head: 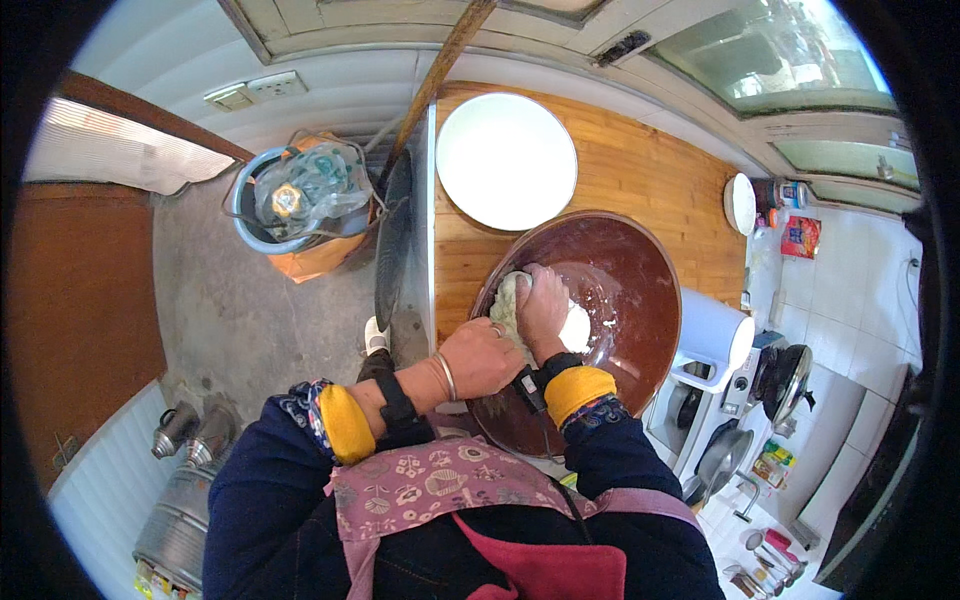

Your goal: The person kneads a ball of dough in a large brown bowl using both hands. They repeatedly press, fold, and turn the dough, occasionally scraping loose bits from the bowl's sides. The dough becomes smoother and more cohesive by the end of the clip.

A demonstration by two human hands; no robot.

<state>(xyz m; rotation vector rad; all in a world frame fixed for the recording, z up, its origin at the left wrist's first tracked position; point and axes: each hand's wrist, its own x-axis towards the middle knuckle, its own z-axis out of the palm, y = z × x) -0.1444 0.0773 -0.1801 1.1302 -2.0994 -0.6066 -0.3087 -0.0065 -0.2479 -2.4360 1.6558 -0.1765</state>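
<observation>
A large brown glazed basin (645,300) stands tilted at the near edge of the wooden counter (637,172). Inside it, against the left wall, lies a rough lump of pale dough (510,300). My right hand (546,307) presses on the dough, its fingers curled over the right side. My left hand (480,356), with a ring and a bangle, reaches over the basin's left rim and grips the lower part of the dough; its fingertips are partly hidden. White flour (576,328) lies in the basin to the right of my right hand, with crumbs scattered beside it.
A large white round basin (506,161) sits behind the brown one. A small white bowl (741,204) stands at the counter's far right. To the right are a white plastic container (712,337) and pans by a sink. A blue-rimmed bucket (247,217) with plastic bags stands on the floor at left.
</observation>
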